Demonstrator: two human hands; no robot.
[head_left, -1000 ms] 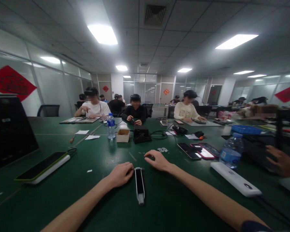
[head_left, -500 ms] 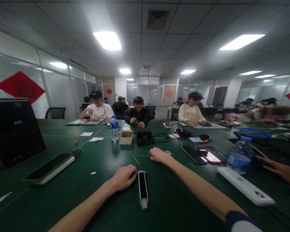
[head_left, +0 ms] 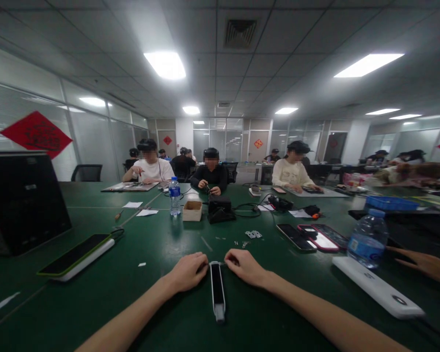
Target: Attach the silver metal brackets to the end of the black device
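One pen-shaped white device with a long dark face (head_left: 217,291) lies on a green table (head_left: 183,330) between the person's left hand (head_left: 189,270) and right hand (head_left: 244,266). Both have fingers curled inward near its far end; whether either grips anything cannot be told. Small metal plates (head_left: 253,234) lie beyond.

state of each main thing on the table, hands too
Slim white-and-black device: lying flat, dark face up
Left hand: curled beside its far end, grip unclear
Right hand: likewise
Large clear plastic blue-capped bottle: closed, upright
Small tan cardboard box: open-topped
Green-edged black phone: screen dark
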